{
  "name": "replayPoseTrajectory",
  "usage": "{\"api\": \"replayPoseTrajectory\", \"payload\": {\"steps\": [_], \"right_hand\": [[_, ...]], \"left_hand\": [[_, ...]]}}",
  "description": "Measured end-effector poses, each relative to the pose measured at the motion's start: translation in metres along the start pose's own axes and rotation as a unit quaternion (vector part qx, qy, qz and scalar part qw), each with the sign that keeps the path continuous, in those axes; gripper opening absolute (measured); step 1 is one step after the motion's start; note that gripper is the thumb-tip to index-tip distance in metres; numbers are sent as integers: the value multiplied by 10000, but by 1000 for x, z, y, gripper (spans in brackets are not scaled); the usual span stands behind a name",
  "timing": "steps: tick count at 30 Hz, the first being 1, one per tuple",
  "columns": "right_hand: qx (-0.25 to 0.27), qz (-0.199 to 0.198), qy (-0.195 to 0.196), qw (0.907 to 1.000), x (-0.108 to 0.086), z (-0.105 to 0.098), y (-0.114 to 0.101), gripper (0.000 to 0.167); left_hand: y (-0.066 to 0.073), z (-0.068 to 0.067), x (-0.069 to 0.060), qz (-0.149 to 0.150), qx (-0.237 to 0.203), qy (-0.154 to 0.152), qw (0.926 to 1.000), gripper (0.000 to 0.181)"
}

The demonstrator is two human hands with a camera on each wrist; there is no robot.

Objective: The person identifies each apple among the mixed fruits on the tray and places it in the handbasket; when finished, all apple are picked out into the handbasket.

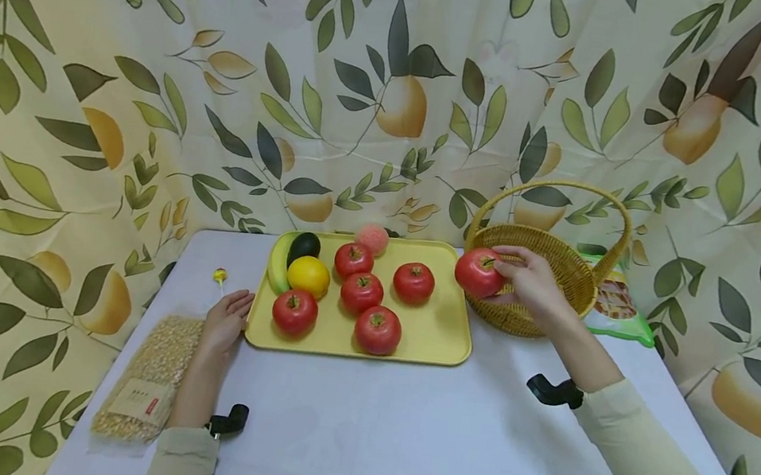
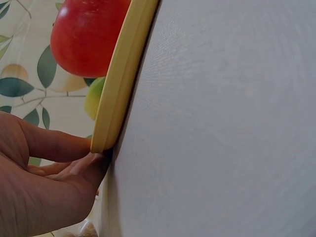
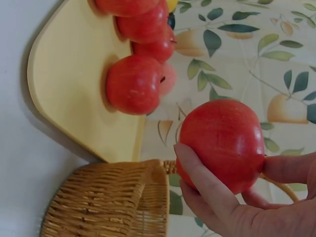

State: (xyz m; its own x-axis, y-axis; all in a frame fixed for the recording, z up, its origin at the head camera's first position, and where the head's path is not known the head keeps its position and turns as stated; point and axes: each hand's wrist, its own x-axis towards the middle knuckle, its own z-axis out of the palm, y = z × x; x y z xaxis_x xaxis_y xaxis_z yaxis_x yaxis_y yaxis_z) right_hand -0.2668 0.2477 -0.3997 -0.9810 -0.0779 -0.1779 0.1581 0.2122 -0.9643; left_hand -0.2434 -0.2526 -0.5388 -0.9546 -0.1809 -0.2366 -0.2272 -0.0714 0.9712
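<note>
My right hand (image 1: 529, 285) holds a red apple (image 1: 480, 272) in its fingers and thumb, above the near left rim of a wicker basket (image 1: 510, 319). In the right wrist view the same apple (image 3: 220, 145) is clear of the basket. My left hand (image 1: 225, 321) is at the left edge of a yellow tray (image 1: 435, 341); in the left wrist view its fingertips pinch the tray's rim (image 2: 111, 108). On the tray lie several red apples (image 1: 379, 330), a yellow lemon-like fruit (image 1: 309, 276), a banana (image 1: 279, 263), a dark green avocado-like fruit (image 1: 305, 247) and a pink peach (image 1: 372, 238).
Left of the tray lies a clear bag of pale kernels (image 1: 154, 368), with a yellow-wrapped lollipop (image 1: 220, 276) beyond it. A green and white packet (image 1: 620, 305) sits behind the basket's right side. A leaf-patterned cloth (image 1: 397, 111) hangs behind the white-covered table (image 1: 354, 435).
</note>
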Motion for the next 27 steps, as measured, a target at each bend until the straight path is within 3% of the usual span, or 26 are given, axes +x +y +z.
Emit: {"api": "replayPoseTrajectory", "payload": {"steps": [12, 27], "right_hand": [[57, 183, 56, 9998, 8, -16, -6, 53], [153, 490, 241, 9984, 36, -32, 4, 54]], "left_hand": [[0, 2, 2, -29, -16, -32, 10000, 82], [1, 0, 1, -68, 38, 4, 10000, 80]]}}
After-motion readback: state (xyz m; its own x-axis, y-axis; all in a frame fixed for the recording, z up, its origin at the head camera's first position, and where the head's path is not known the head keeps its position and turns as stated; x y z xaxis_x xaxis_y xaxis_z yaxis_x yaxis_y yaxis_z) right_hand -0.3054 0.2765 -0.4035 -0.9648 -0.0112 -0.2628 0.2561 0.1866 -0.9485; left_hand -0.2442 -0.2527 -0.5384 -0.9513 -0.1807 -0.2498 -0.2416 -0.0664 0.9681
